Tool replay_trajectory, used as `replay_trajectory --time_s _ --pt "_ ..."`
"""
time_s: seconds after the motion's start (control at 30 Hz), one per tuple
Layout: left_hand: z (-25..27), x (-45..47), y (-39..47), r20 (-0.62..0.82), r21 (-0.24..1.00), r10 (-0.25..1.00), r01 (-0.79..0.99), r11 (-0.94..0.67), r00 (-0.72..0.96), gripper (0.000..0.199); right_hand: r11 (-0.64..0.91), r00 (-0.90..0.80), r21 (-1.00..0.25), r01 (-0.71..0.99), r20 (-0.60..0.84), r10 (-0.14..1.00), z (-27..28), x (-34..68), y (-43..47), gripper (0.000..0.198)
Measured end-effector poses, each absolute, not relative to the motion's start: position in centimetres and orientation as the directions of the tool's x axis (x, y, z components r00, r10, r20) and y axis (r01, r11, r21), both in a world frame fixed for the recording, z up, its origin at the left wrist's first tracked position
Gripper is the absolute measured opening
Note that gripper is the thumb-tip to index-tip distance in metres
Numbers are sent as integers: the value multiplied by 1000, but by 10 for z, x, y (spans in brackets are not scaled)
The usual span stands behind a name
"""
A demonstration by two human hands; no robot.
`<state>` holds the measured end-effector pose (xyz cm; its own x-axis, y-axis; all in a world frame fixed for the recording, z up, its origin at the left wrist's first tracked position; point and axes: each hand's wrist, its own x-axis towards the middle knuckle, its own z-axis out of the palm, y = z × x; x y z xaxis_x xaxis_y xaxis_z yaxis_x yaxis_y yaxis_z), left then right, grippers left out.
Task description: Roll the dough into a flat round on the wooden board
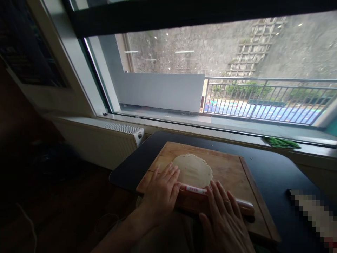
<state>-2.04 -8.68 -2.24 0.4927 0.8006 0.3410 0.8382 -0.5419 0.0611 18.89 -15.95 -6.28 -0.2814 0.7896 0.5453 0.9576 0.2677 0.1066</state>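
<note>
A round, flattened sheet of dough (193,168) with a slightly ragged edge lies on a wooden board (223,158). Along its near edge runs a wooden rolling pin (246,206) with a red and white label around its middle. My left hand (164,186) rests over the pin's left part, fingers stretched toward the dough's left edge. Over the right part of the pin lies my right hand (222,207), its fingers straight and somewhat apart. Both palms press from above rather than wrapping round the pin. The pin's left end is hidden behind my left hand.
The board stands on a dark table (279,172) beneath a window. On the sill lies a green cloth (281,142). A white radiator (105,137) is at the table's left. At the table's right edge is a pixelated, blurred-out object (313,214).
</note>
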Motion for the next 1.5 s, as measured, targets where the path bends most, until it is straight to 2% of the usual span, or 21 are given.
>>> replay_trajectory --time_s 0.07,0.13,0.27,0.37,0.47,0.57,0.63,0.73,0.83,1.0,1.13,1.27,1.37,1.43,1.5 --pt "-24 -29 -102 321 84 807 834 -545 495 43 297 -310 116 948 549 776 -65 188 -173 59" --pt "-25 -29 -98 335 81 808 839 -538 485 42 284 -290 92 954 502 814 -57 186 -167 57" --pt "-20 -13 -51 391 32 823 888 -459 411 42 198 -185 5 980 381 906 -28 181 -116 52" --pt "-15 -7 -25 375 25 844 906 -423 384 43 164 -147 -18 986 349 926 -20 176 -94 50" --pt "-18 -14 -40 380 22 824 887 -462 420 45 218 -221 57 974 436 873 -37 172 -112 53" --pt "-26 -27 -78 381 32 808 867 -498 450 45 317 -363 181 931 550 752 -58 172 -149 59" --pt "-28 -33 -97 372 41 809 863 -504 454 46 363 -429 234 902 575 697 -61 177 -166 62" --pt "-28 -32 -92 377 56 821 875 -481 428 46 389 -465 255 885 535 706 -50 194 -164 56" --pt "-24 -21 -47 354 78 847 891 -448 395 48 358 -442 260 897 508 739 -37 215 -145 48" --pt "-15 -8 9 156 158 901 890 -427 405 54 368 -483 315 875 520 705 -36 231 -142 46" --pt "-23 -26 -33 287 92 838 857 -506 464 50 387 -520 352 853 499 693 -51 226 -170 54" --pt "-33 -48 -80 346 57 838 882 -468 422 49 429 -531 313 847 506 680 -58 218 -189 57" --pt "-34 -39 -65 349 71 858 902 -426 377 51 407 -471 239 882 511 719 -51 215 -183 54" --pt "-30 -19 -32 307 114 887 912 -393 344 55 366 -409 185 912 478 778 -42 216 -173 48" --pt "-23 5 7 162 189 930 915 -357 329 58 311 -351 162 936 456 818 -33 219 -161 42"
